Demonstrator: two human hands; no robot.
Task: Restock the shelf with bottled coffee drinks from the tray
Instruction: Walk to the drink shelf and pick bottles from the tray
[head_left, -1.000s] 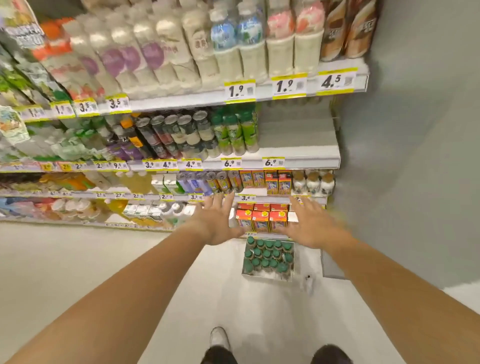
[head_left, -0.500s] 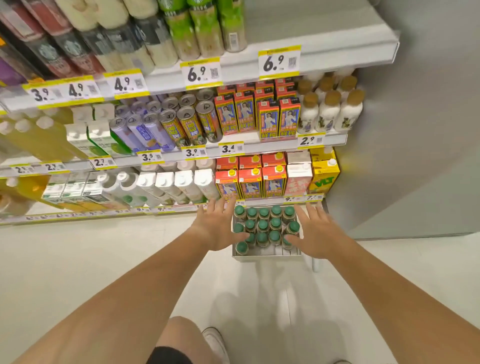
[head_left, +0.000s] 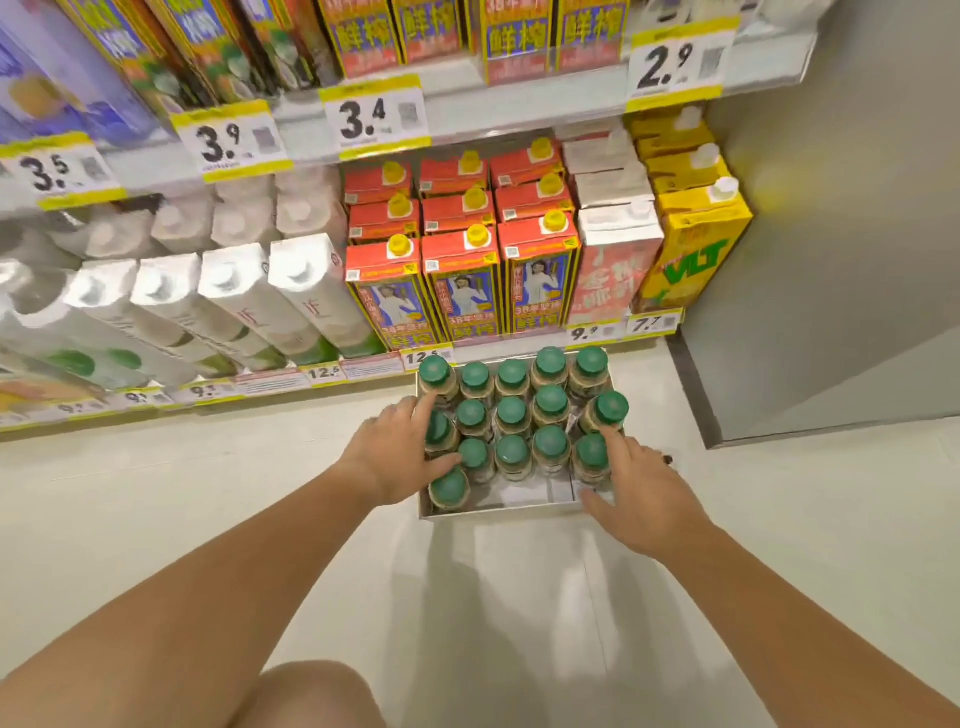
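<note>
Two hands (head_left: 395, 452) on bottles (head_left: 511, 410), tray (head_left: 498, 512)

Your left hand (head_left: 387, 457): bare, no glove, no ring, watch or band seen at the wrist; your right hand (head_left: 636, 499): bare likewise, nothing worn on the fingers (head_left: 605, 436) that show or at the wrist; both forearms: uncovered along their whole visible length, no sleeve or cuff in view; your knee (head_left: 311, 696): bare at the lower edge of the view, no trouser cloth over the part that shows; no markings or tattoos to be made out anywhere.
</note>
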